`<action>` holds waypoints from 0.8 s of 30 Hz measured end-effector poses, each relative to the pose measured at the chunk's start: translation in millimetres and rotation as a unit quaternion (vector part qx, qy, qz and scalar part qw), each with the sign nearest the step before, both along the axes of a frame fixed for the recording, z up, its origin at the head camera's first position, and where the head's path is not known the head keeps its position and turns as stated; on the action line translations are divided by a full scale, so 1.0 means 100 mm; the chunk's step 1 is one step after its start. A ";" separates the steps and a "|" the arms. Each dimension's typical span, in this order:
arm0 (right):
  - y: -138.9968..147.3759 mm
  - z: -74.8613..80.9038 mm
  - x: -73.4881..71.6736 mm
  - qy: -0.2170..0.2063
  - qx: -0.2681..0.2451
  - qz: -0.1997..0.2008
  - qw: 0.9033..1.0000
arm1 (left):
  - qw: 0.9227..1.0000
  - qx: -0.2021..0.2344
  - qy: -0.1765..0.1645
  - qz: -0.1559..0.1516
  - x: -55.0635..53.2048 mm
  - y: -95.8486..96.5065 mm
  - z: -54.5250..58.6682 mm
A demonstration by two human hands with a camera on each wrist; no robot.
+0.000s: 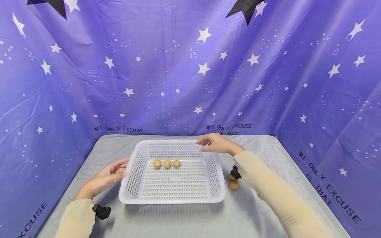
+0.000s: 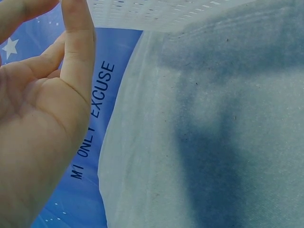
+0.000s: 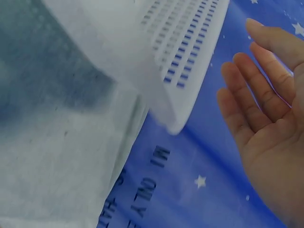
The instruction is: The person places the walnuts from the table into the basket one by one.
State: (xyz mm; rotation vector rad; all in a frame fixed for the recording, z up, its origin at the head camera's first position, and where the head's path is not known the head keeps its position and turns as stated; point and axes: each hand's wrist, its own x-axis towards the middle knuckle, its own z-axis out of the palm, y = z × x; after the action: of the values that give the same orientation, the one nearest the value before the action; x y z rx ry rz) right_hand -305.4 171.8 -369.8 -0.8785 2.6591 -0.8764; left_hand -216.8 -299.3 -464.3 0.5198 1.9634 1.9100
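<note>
A white perforated plastic basket (image 1: pixel 171 201) stands on the table, with three walnuts (image 1: pixel 167 164) in a row on its floor toward the back left. My left hand (image 1: pixel 108 173) is at the basket's left side, fingertips and thumb right at the rim. Over the far right corner of the basket is my right hand (image 1: pixel 218 143), its fingers loosely bent and nothing in them. In the right wrist view its palm (image 3: pixel 270 142) is bare beside the basket wall. Two more walnuts (image 1: pixel 233 185) lie right of the basket, one partly hidden by the right wrist's black camera.
A light grey cloth (image 1: pixel 166 221) covers the table. Purple curtains (image 1: pixel 178 72) with white stars and lettering hang behind and on both sides. Black cameras (image 1: pixel 102 211) are strapped at the sleeves. The right forearm (image 1: pixel 276 195) reaches across the table's right side.
</note>
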 end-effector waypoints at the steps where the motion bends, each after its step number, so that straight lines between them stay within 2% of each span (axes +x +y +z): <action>1: 0.05 0.01 0.02 0.001 -0.002 -0.004 1.000 | 1.000 -0.001 0.000 0.001 0.00 0.00 0.00; 6: 0.35 0.02 0.10 0.008 -0.018 -0.006 1.000 | 1.000 -0.001 -0.004 0.008 0.00 0.00 0.01; 10: 0.64 -0.06 0.13 0.008 -0.025 -0.016 1.000 | 1.000 0.004 -0.004 0.005 0.01 0.00 0.01; 24: 1.59 -0.59 0.36 -0.016 0.005 -0.087 0.996 | 1.000 0.011 0.001 -0.001 0.00 -0.01 0.00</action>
State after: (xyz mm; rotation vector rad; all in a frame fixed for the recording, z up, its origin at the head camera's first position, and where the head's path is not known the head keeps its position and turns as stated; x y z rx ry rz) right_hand -269.4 330.6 -428.4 -0.6319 2.7402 -0.9069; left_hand -216.5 -300.3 -463.9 0.5305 1.9451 1.9322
